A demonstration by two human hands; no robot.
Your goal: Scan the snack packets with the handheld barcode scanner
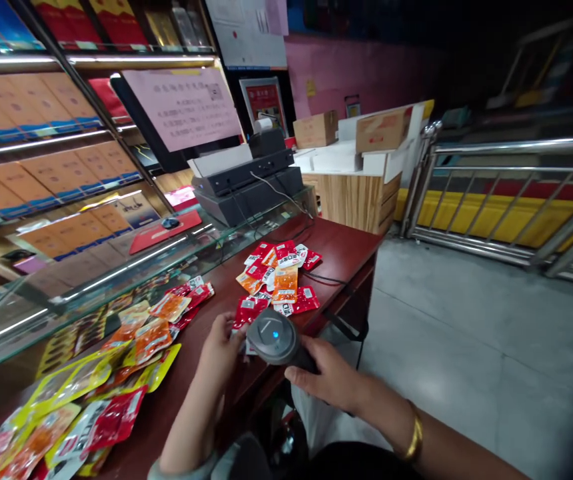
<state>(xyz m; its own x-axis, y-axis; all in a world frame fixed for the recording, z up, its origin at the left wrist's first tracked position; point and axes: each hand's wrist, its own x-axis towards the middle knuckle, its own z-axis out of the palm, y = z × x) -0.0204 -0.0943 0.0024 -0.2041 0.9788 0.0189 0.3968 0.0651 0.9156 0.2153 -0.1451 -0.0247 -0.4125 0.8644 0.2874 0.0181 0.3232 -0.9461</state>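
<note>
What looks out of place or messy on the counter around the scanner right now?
Nothing looks damaged or spilled. The small snack packets lie in a loose, overlapping heap on the red wooden counter, not in rows. The right hand grips the handheld scanner; the left hand touches a packet beneath it.

Grey handheld scanner [274,339], blue light lit, over counter [336,250] front edge; small red packet [247,311] just beside.

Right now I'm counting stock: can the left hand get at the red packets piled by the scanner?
Probably yes. The left hand already rests at the near edge of the red packets, with bare counter between and nothing across its way; the right hand holds the scanner just beside.
</note>
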